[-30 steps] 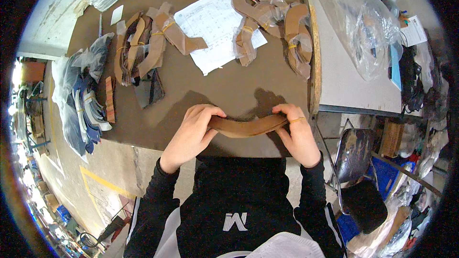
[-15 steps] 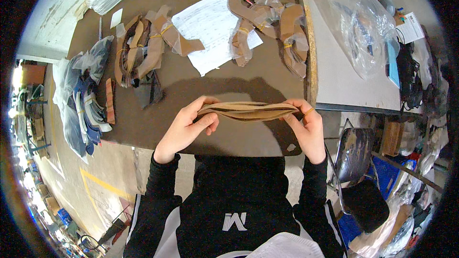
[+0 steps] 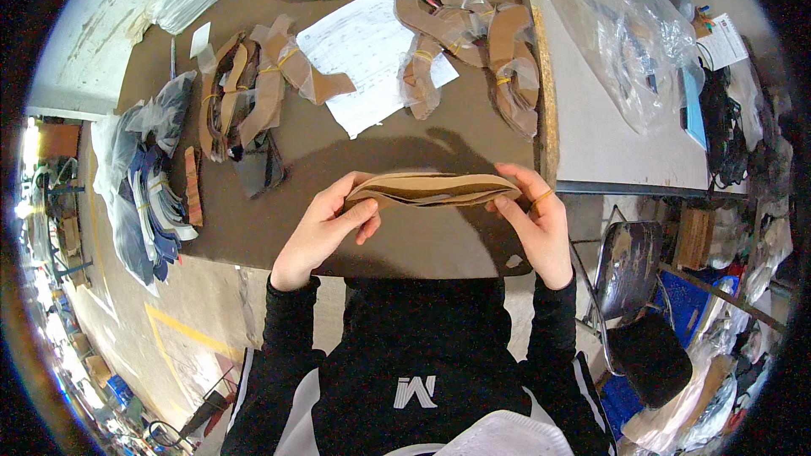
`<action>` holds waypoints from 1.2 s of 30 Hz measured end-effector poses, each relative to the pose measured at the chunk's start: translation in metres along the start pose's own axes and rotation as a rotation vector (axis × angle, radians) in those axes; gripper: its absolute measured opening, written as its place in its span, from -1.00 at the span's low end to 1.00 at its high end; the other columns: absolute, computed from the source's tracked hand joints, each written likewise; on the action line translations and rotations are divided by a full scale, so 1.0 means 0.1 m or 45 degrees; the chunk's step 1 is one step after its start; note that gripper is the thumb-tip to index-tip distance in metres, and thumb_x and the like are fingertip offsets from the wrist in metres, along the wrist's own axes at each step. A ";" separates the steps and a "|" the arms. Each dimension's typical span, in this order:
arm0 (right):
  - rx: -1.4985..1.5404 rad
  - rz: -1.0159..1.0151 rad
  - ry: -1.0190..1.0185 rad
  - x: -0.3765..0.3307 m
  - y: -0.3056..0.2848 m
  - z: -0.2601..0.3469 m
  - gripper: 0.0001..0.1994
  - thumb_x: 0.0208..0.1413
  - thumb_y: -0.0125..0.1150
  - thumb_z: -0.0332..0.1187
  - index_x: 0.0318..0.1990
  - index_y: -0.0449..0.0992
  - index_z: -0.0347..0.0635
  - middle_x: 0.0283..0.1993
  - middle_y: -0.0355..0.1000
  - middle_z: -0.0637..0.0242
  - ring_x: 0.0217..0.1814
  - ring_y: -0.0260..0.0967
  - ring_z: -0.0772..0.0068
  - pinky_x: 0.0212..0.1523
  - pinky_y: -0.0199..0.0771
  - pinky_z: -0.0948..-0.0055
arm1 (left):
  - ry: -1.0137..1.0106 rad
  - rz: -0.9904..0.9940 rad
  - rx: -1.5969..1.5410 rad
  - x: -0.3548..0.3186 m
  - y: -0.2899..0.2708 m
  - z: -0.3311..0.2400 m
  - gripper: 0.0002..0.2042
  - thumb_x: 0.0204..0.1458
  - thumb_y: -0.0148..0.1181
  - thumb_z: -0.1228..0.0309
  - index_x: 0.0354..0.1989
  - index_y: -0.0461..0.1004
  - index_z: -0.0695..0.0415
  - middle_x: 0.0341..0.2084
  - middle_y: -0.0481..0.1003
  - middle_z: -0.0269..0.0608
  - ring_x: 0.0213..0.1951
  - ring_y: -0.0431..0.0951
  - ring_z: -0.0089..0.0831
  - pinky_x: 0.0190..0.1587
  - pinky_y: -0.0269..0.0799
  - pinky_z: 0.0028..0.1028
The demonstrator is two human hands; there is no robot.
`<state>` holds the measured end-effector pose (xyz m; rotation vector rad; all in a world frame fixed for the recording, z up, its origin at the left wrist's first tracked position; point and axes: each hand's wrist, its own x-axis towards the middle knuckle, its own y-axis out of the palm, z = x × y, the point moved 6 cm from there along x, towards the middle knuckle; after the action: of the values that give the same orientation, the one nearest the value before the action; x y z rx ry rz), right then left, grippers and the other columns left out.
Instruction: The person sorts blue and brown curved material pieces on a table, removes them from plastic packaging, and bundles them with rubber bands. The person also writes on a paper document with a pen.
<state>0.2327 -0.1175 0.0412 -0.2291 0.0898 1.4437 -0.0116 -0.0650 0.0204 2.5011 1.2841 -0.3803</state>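
Between my two hands a stack of thin tan strips [image 3: 435, 189] is held out level above the brown tabletop [image 3: 397, 241], its layers fanned apart in the middle. My left hand [image 3: 338, 215] pinches one end, thumb in front and fingers behind. At the other end my right hand [image 3: 534, 213] grips the strips the same way, with a yellow rubber band round a finger. What the strips are made of I cannot tell for certain; they look like leather or a similar sheet.
Banded bundles of brown curved pieces [image 3: 236, 93] lie at the back left, more brown bundles [image 3: 511, 67] at the back right. A written paper sheet [image 3: 355, 67] lies between them. Left are blue and grey banded strips [image 3: 156, 207]; right, a wood-edged board [image 3: 547, 93] and a chair [image 3: 629, 270].
The strips have bowed upward and their layers spread wider apart. Both hands still hold the ends, shifted slightly left and up.
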 end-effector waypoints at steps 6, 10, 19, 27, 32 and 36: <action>-0.476 -0.043 -0.157 0.07 -0.03 -0.11 -0.68 0.09 0.15 -0.57 0.04 0.48 -0.20 -0.22 0.52 0.21 -0.23 0.49 0.36 -0.17 0.45 0.45 | -0.092 -0.124 0.061 0.02 -0.07 0.08 -0.70 0.23 0.05 0.38 0.07 0.31 0.24 -0.58 0.44 -0.24 -0.53 0.44 -0.58 -0.49 0.35 -0.55; -0.802 -0.160 -0.247 0.07 0.03 -0.07 -0.72 -0.01 0.22 -0.56 -0.09 0.54 -0.19 -0.19 0.43 0.13 -0.19 0.42 0.04 -0.15 0.43 0.27 | -0.207 -0.383 0.585 -0.09 -0.12 -0.06 -0.67 0.12 0.18 0.42 0.04 0.37 0.20 -0.51 0.48 -0.15 -0.52 0.49 -0.49 -0.47 0.40 -0.52; -1.013 -0.135 -0.619 -0.03 0.07 0.02 -0.81 -0.17 0.26 -0.61 -0.34 0.49 -0.18 -0.17 0.43 0.21 -0.09 0.35 0.12 -0.08 0.36 0.24 | 0.640 -0.407 1.238 -0.05 0.20 -0.38 -0.62 -0.09 0.29 0.48 -0.03 0.45 0.14 0.01 0.41 -0.11 0.08 0.39 -0.15 0.14 0.31 -0.26; -0.645 -0.065 -0.419 -0.23 -0.02 0.12 -0.82 -0.13 0.27 -0.66 -0.32 0.53 -0.24 -0.31 0.51 0.23 -0.23 0.47 0.26 -0.16 0.43 0.42 | 0.532 -0.289 0.956 -0.04 0.19 -0.21 -0.86 -0.05 0.27 0.51 -0.29 0.53 0.20 -0.39 0.52 -0.18 -0.27 0.53 -0.19 -0.13 0.43 -0.29; -0.628 -0.131 -0.314 -0.21 -0.07 0.07 -0.85 -0.07 0.27 -0.60 -0.29 0.56 -0.28 -0.31 0.53 0.20 -0.24 0.49 0.30 -0.17 0.44 0.43 | 0.370 -0.308 0.858 -0.17 0.14 -0.27 -0.84 -0.04 0.29 0.50 -0.27 0.54 0.22 -0.41 0.53 -0.16 -0.43 0.56 -0.36 -0.35 0.46 -0.46; -0.686 -0.224 -0.224 -0.11 -0.04 0.00 -0.86 -0.03 0.27 -0.51 -0.28 0.56 -0.28 -0.27 0.53 0.12 -0.20 0.48 0.11 -0.15 0.44 0.34 | 0.328 -0.429 0.818 -0.12 0.08 -0.16 -0.84 -0.04 0.29 0.51 -0.25 0.55 0.23 -0.41 0.54 -0.17 -0.42 0.56 -0.43 -0.36 0.46 -0.49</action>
<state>0.2349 -0.1285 0.0432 -0.5337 -0.4584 1.2828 -0.0105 -0.0727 0.0405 2.9119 1.9525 -0.6511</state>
